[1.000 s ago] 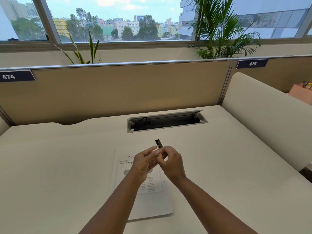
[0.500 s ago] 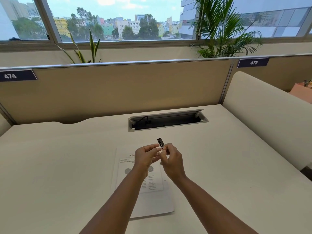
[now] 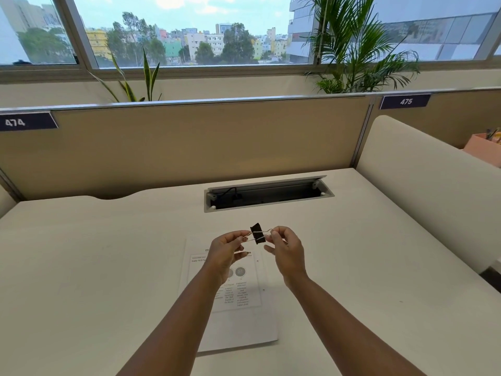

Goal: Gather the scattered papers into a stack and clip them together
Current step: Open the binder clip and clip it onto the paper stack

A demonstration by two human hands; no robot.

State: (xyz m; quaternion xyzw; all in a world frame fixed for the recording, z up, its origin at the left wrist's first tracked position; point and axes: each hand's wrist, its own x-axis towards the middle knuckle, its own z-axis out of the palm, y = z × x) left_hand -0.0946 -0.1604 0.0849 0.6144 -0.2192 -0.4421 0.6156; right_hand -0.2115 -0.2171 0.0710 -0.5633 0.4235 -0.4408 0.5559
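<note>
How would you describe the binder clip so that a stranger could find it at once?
Start at the white desk and find the stack of papers near its front edge. Above the stack, the left hand and right hand each pinch a wire handle of the binder clip. It is the only small black thing held in the air.

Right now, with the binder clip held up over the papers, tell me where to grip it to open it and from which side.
Grip the binder clip by its two wire handles, not the black body. They are splayed out sideways, one pinched by the left hand, one by the right hand. Probably best to fold them back together and squeeze them from behind the body, so its mouth faces the paper stack on the desk.
</note>
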